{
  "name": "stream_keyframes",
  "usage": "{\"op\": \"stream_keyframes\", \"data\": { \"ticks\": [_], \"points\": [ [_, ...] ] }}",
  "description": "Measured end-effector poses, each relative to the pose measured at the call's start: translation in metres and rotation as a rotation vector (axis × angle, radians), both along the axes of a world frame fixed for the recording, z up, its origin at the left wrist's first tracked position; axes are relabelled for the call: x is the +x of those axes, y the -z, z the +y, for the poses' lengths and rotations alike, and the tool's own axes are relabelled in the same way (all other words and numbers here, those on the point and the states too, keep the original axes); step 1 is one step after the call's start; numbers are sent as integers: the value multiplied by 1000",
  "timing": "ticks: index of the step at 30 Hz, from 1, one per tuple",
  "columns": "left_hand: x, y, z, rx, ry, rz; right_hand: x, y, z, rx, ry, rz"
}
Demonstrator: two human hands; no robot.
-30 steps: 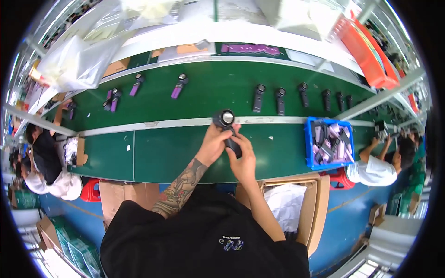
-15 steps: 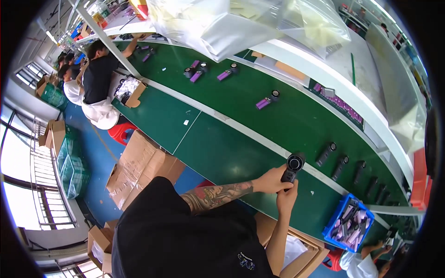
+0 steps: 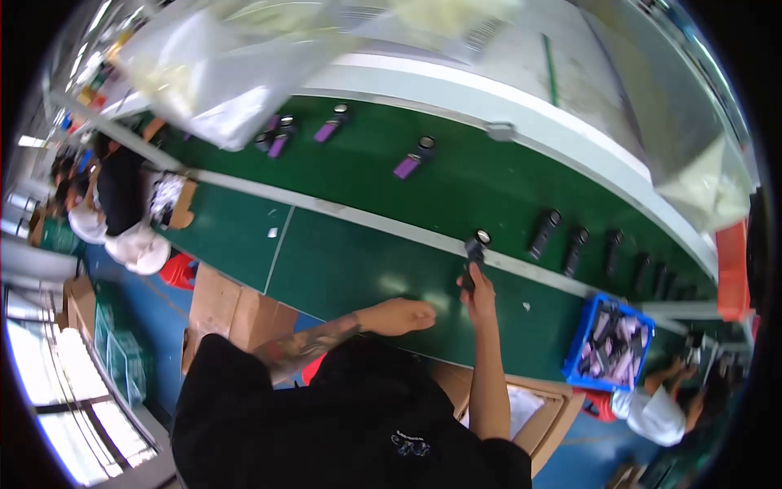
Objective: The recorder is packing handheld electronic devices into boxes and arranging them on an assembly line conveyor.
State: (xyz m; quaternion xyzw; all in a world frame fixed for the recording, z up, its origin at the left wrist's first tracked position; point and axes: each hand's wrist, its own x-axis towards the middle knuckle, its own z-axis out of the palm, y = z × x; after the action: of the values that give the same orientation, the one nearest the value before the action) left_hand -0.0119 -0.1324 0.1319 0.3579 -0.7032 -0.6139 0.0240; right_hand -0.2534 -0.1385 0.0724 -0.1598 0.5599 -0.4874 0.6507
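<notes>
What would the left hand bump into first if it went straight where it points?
Probably the right hand, across a bit of green table. Depth is unclear, so the left hand might miss it.

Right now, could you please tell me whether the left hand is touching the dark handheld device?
Apart: the head view shows bare green worktop between the left hand and the dark handheld device, which the right hand holds.
</notes>
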Motion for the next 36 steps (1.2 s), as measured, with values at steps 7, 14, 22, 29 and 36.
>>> {"op": "stream_keyframes", "data": {
  "ticks": [7,14,22,29,36],
  "points": [
    [-5,-35,34,-66,642,28,-66,85,-42,-105,274,10],
    [-27,-44,33,-54,885,9,-73,42,34,-7,232,86],
    [-86,-67,52,-131,1141,70,-82,38,272,237,429,180],
    [-117,-73,107,-600,1326,179,-26,18,395,385,662,162],
    [-142,-93,156,-789,1599,158,3,24,458,364,810,121]
  ]
}}
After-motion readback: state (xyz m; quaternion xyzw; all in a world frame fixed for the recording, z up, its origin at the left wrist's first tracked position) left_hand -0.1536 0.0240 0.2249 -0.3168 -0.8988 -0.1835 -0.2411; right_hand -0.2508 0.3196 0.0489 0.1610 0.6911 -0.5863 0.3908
